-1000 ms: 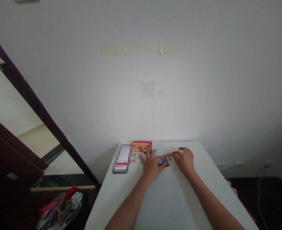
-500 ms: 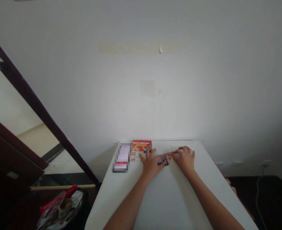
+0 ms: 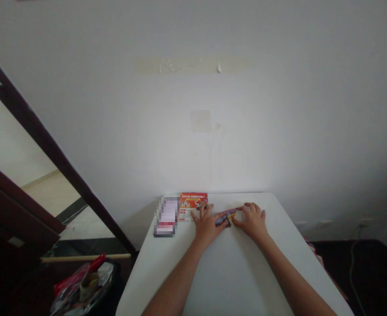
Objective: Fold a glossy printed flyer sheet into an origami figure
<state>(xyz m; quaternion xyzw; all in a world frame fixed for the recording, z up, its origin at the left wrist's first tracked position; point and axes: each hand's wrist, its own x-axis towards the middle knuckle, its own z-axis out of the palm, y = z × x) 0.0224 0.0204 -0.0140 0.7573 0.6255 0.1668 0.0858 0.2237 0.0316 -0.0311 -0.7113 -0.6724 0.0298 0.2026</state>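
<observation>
Both of my hands rest at the far end of a white table (image 3: pixel 233 272). My left hand (image 3: pixel 207 224) lies flat with fingers spread, its fingertips over the lower edge of a red printed leaflet (image 3: pixel 193 202). Between the hands lies a small folded colourful paper (image 3: pixel 225 217). The thumb side of my left hand presses on its left part. My right hand (image 3: pixel 253 220) has its fingers curled and pressed on the paper's right end. A blurred rectangular object (image 3: pixel 167 217) lies left of the leaflet.
The table stands against a white wall (image 3: pixel 193 131). A dark door frame (image 3: pixel 48 145) slants at the left. A clear plastic bag with red items (image 3: pixel 81 283) sits on the floor by the table's left corner. A cable (image 3: pixel 356 263) trails on the dark floor at right.
My right hand has shifted slightly left along the folded paper, which now looks narrower. My left hand has stayed where it was.
</observation>
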